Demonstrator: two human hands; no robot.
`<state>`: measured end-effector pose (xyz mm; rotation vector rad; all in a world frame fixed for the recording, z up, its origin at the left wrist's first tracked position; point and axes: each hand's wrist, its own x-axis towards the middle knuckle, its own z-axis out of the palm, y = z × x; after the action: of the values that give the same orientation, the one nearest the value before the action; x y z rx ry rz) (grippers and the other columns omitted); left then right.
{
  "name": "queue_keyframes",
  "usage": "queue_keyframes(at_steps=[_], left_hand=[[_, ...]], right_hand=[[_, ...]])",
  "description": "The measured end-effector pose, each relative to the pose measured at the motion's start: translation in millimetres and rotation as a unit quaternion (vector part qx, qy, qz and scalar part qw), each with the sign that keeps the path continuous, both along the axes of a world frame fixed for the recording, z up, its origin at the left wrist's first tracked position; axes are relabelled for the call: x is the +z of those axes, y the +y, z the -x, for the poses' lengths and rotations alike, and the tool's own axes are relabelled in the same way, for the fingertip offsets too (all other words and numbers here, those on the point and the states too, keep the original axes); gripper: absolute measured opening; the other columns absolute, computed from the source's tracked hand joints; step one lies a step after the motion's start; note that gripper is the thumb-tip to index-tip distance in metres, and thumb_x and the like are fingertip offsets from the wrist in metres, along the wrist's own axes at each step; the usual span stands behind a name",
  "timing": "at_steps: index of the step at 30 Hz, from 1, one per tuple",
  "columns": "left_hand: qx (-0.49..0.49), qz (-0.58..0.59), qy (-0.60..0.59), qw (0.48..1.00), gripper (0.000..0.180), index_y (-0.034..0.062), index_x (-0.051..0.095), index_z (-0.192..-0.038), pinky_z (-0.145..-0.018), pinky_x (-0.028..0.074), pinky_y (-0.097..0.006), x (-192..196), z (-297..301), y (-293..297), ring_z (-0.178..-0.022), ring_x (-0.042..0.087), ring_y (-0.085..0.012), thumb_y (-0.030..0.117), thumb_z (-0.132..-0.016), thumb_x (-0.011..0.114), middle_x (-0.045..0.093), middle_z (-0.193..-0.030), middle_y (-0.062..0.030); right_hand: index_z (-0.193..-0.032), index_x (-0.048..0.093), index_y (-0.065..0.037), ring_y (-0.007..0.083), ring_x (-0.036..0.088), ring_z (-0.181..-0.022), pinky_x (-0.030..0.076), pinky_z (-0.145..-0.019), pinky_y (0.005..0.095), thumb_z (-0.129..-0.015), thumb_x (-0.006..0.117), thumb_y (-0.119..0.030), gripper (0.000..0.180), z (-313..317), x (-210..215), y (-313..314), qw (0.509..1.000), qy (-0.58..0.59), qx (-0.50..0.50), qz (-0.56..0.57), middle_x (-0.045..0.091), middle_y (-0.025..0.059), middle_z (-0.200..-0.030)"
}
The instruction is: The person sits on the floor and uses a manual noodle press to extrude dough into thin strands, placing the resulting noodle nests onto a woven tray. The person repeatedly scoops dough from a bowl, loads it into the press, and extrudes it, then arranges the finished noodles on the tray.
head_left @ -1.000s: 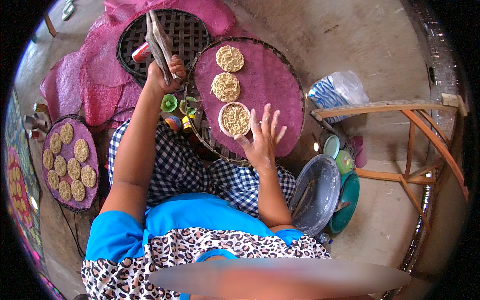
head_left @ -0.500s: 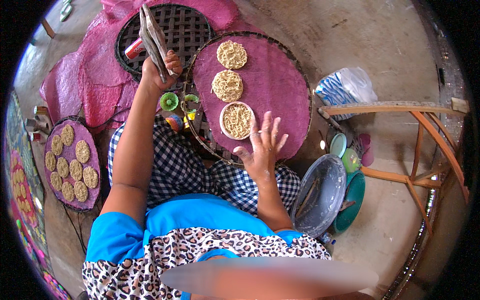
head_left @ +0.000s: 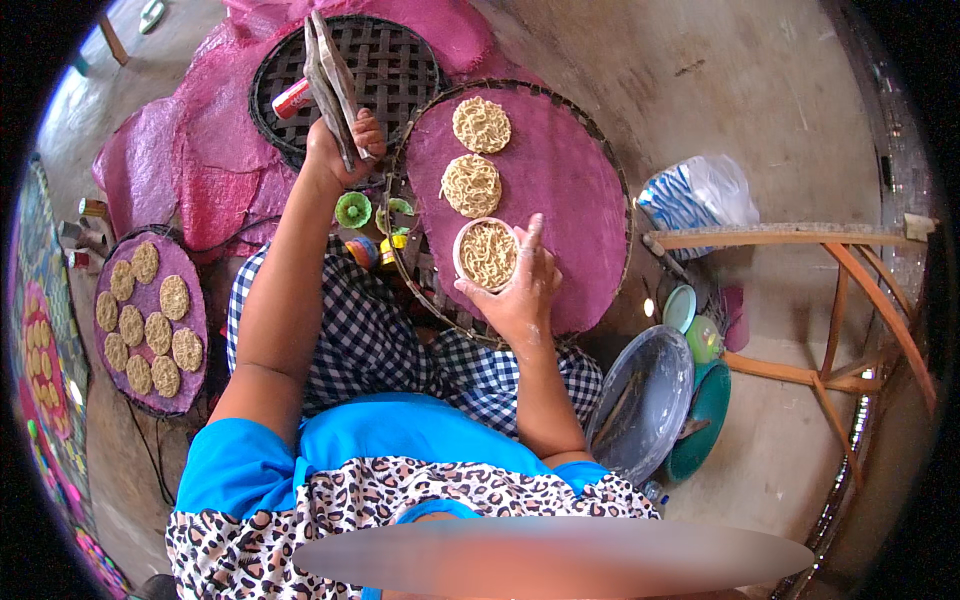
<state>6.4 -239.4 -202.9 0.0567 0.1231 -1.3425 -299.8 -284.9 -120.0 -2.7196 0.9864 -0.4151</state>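
My left hand (head_left: pixel 345 150) is closed around two long grey wooden pieces (head_left: pixel 328 85) that meet near their upper ends, like a hinged press. A red can (head_left: pixel 292 98) sticks out beside the wood; whether it is fixed to it I cannot tell. My right hand (head_left: pixel 525 290) is whitened with powder or dough and curves around a pale round ring (head_left: pixel 462 250), thumb below and fingers at its right side. Squiggly dough strands (head_left: pixel 488 254) fill the ring. Two round noodle-like dough cakes (head_left: pixel 471 185) lie farther up on the pink cloth (head_left: pixel 570 200) of the oval tray.
A dark woven rack (head_left: pixel 400 60) stands on pink sheeting (head_left: pixel 215 110) behind the left hand. Several finished cakes lie on a smaller pink tray (head_left: pixel 185 245) at left. Grey (head_left: pixel 640 410) and green basins (head_left: pixel 712 420), a plastic bag (head_left: pixel 700 190) and a wooden frame (head_left: pixel 790 237) are at right.
My right hand has gone from spread fingers beside the ring to curling round its right side. The left hand still holds the wooden pieces. The whole view has shifted slightly.
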Motion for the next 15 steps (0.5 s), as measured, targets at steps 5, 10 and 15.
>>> queue_keyframes(at_steps=[5, 10, 15], left_hand=[[0.003, 0.020, 0.003, 1.000, 0.022, 0.0051, 0.044, -0.082, -0.052, 0.034, -0.032, -1.1, -2.0, 2.4, -0.049, 0.038, -0.0157, 0.024, -0.085, 0.033, 0.039, -0.061, -0.0024], [-0.002, 0.045, -0.017, 0.999, 0.023, 0.0048, 0.043, -0.081, -0.052, 0.034, -0.032, -3.8, -1.0, -0.1, -0.049, 0.038, -0.0153, 0.025, -0.085, 0.032, 0.038, -0.061, -0.0021], [-0.007, 0.005, 0.014, 1.000, 0.026, 0.0060, 0.042, -0.076, -0.049, 0.033, -0.032, -0.6, -2.7, -0.7, -0.046, 0.037, -0.0167, 0.028, -0.083, 0.031, 0.038, -0.057, -0.0020]], right_hand=[[-0.137, 0.008, 0.001, 0.0349, 0.042, -0.108, 0.030, -0.086, 0.0523, -0.055, 0.079, -0.041, 0.117, 1.4, 1.3, 1.6, 0.999, -0.047, 0.014, 0.016, 0.048, 0.0146, -0.121], [-0.138, 0.010, -0.001, 0.0346, 0.043, -0.107, 0.030, -0.085, 0.0512, -0.054, 0.078, -0.044, 0.116, 3.8, 1.6, 0.2, 0.996, -0.086, 0.003, 0.026, 0.048, 0.0150, -0.121], [-0.137, 0.013, -0.001, 0.0352, 0.045, -0.106, 0.030, -0.085, 0.0527, -0.054, 0.078, -0.045, 0.114, 4.3, 6.2, -4.1, 1.000, -0.020, 0.010, -0.005, 0.048, 0.0139, -0.121]])
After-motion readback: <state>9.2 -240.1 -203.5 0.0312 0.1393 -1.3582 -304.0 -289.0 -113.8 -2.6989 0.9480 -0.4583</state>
